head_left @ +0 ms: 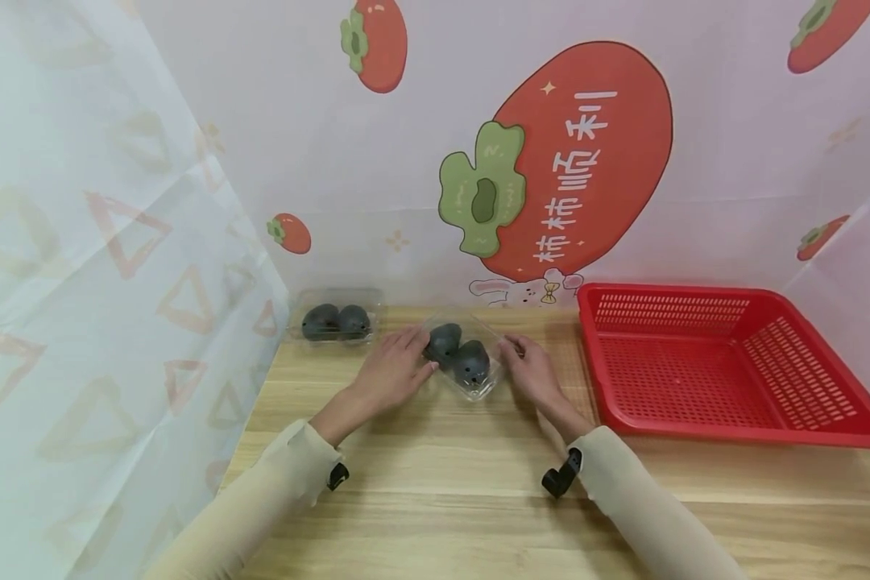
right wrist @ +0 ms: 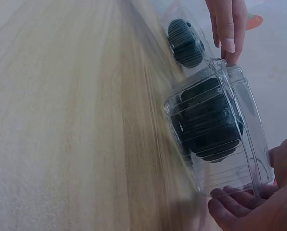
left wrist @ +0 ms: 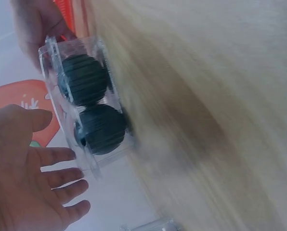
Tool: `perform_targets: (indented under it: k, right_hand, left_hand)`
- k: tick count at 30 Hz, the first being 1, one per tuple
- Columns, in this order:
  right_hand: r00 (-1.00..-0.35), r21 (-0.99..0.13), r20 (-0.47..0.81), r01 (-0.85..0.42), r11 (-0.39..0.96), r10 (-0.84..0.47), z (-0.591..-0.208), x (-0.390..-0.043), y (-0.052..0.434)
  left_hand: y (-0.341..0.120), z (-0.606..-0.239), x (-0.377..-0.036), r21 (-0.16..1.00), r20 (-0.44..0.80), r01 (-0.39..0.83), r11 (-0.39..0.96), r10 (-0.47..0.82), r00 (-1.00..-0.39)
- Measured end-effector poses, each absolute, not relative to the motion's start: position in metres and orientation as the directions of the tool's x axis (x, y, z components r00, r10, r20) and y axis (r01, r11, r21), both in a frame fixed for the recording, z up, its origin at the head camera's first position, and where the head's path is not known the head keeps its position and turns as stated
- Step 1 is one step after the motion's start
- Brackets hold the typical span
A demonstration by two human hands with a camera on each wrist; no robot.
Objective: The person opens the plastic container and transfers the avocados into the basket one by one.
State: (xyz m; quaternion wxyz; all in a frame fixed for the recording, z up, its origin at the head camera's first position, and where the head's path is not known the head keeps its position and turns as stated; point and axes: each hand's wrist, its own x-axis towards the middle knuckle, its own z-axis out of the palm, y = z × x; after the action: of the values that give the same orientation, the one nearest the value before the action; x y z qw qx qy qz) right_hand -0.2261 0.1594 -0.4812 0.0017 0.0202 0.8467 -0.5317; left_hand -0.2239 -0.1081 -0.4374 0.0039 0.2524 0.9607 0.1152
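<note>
A clear plastic clamshell box (head_left: pixel 478 387) lies on the wooden table (head_left: pixel 442 483) with two dark ribbed round pieces (head_left: pixel 444 340) (head_left: pixel 471 361) inside. My left hand (head_left: pixel 395 366) rests against the box's left side with fingers straight; in the left wrist view the left hand (left wrist: pixel 32 178) lies flat beside the box (left wrist: pixel 93 163). On the other side my right hand (head_left: pixel 529 366) grips the box's near corner, with the right hand (right wrist: pixel 249 207) curled round the box's edge (right wrist: pixel 252 163) in the right wrist view.
A second clear box (head_left: pixel 336 321) with two dark pieces stands at the back left near the curtain. A red plastic basket (head_left: pixel 667 370) sits to the right of my hands. Printed fabric walls close off the back and both sides.
</note>
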Motion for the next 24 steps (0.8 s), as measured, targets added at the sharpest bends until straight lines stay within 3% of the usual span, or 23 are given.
perform_targets:
  k: [13,24]
  right_hand:
    - [-0.999,-0.886,-0.027,0.043,0.461,0.041,-0.470,-0.209,0.168]
    - [-0.998,-0.871,-0.033,0.054,0.487,0.052,-0.467,-0.190,0.162]
  left_hand:
    - [-0.106,-0.436,-0.256,0.579,0.021,0.323,0.749,0.382,-0.924]
    - [-0.097,-0.437,-0.280,0.725,-0.066,0.191,0.661,0.343,-0.937]
